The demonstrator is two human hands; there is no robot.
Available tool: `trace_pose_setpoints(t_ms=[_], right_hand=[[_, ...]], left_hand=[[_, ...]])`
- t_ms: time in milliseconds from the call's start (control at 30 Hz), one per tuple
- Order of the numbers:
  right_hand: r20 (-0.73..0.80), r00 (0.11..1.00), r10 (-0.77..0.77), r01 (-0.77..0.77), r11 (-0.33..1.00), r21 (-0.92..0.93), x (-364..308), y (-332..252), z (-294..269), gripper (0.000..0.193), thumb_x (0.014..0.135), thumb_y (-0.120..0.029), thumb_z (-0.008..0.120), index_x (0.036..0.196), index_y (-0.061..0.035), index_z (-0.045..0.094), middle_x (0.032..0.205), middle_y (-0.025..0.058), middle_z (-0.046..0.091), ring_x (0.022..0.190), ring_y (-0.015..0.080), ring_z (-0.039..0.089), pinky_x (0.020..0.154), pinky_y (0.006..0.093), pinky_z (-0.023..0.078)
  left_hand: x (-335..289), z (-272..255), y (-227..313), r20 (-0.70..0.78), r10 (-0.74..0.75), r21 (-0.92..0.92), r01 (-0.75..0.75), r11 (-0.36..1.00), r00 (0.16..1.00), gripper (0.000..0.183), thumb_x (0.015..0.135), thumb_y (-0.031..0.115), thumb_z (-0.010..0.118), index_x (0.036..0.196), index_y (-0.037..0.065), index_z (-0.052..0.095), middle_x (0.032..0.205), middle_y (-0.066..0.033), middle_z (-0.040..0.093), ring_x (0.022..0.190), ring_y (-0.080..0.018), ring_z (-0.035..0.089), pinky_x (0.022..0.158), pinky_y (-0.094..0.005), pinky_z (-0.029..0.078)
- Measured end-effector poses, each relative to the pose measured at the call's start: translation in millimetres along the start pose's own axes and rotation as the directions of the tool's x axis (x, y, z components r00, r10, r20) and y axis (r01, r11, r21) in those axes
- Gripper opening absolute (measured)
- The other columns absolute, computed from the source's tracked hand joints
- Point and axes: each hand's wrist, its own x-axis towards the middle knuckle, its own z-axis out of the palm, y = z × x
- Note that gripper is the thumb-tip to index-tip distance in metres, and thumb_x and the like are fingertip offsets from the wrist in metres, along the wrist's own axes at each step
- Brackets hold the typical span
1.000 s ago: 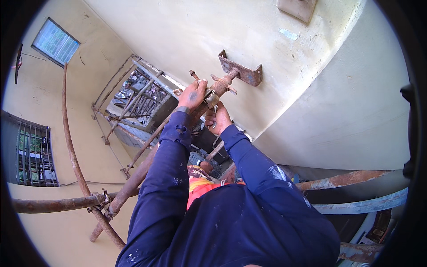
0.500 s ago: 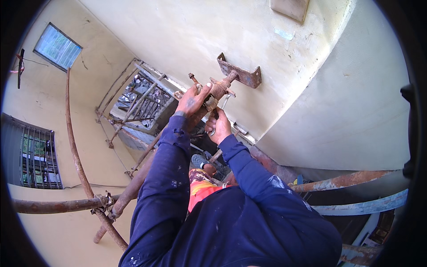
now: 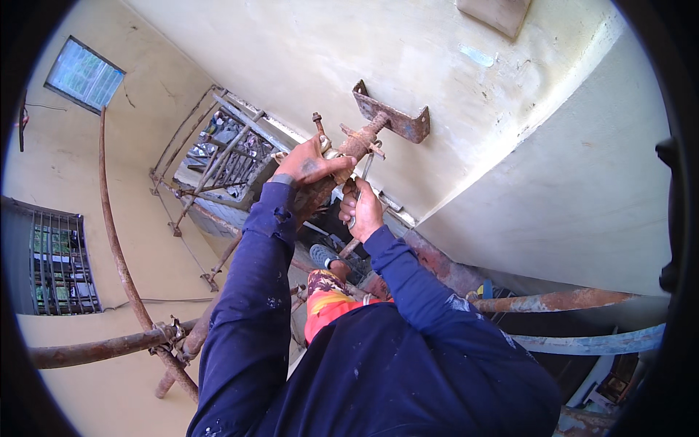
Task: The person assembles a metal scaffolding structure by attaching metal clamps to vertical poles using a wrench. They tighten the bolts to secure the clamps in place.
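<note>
A rusty threaded jack rod (image 3: 362,140) runs up to a rusty U-shaped metal bracket (image 3: 393,116) pressed against the pale yellow wall. My left hand (image 3: 309,166) is wrapped around the top of a rusty scaffold tube just below the rod's collar. Below it, my right hand (image 3: 362,208) grips a thin grey metal tool (image 3: 362,183) that points up toward the collar. Both arms are in dark blue sleeves.
Rusty scaffold tubes (image 3: 109,346) cross at a clamp (image 3: 173,336) lower left. A caged window (image 3: 222,156) sits on the wall left of my hands, and another barred window (image 3: 54,266) is at far left. More rusty pipes (image 3: 561,300) lie right. A shoe (image 3: 324,256) shows below.
Both hands have slid slightly down and right along the tube. The right hand now holds the thin tool more upright against the collar.
</note>
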Motion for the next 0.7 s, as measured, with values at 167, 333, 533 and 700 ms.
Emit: trace_pose_setpoints(t_ms=[167, 333, 533, 700], right_hand=[[0.056, 0.998, -0.013, 0.014, 1.0, -0.023, -7, 1, -12, 0.037, 0.099, -0.043, 0.051, 0.085, -0.0086, 0.054, 0.057, -0.0054, 0.033, 0.044, 0.0086, 0.031, 0.044, 0.0281, 0.029], [-0.344, 0.938, 0.044, -0.078, 0.993, -0.085, -15, 24, -50, 0.036, 0.098, -0.041, 0.054, 0.087, -0.0074, 0.055, 0.059, -0.0058, 0.033, 0.046, 0.0081, 0.031, 0.044, 0.0275, 0.03], [-0.143, 0.981, 0.134, -0.116, 0.985, 0.13, -31, 15, -15, 0.039, 0.099, -0.045, 0.051, 0.089, -0.008, 0.058, 0.056, -0.0071, 0.031, 0.044, 0.0077, 0.031, 0.043, 0.0252, 0.028], [-0.053, 0.978, 0.202, -0.199, 0.978, 0.056, 4, -18, 9, 0.039, 0.1, -0.047, 0.049, 0.08, -0.0129, 0.049, 0.055, -0.0068, 0.028, 0.043, 0.0073, 0.027, 0.042, 0.0248, 0.025]], left_hand=[[12, 7, -16, 0.031, 0.004, -0.171, 0.001, 0.985, 0.999, 0.1, 0.063, 0.057, 0.082, 0.123, -0.018, 0.053, 0.113, -0.0299, 0.067, 0.104, -0.0317, 0.068, 0.093, -0.038, 0.052], [14, 13, -18, 0.017, 0.055, -0.223, -0.05, 0.974, 0.998, 0.08, 0.069, 0.047, 0.082, 0.115, -0.013, 0.057, 0.103, -0.0198, 0.068, 0.092, -0.0233, 0.065, 0.085, -0.0356, 0.052], [-4, 15, -6, -0.06, 0.041, -0.272, -0.056, 0.961, 0.997, 0.083, 0.069, 0.046, 0.083, 0.119, -0.014, 0.055, 0.105, -0.0197, 0.068, 0.093, -0.0235, 0.066, 0.087, -0.0347, 0.052], [5, 19, -16, -0.103, 0.001, -0.152, -0.016, 0.988, 0.995, 0.086, 0.069, 0.047, 0.084, 0.122, -0.013, 0.053, 0.106, -0.0202, 0.069, 0.093, -0.0247, 0.067, 0.088, -0.0342, 0.053]])
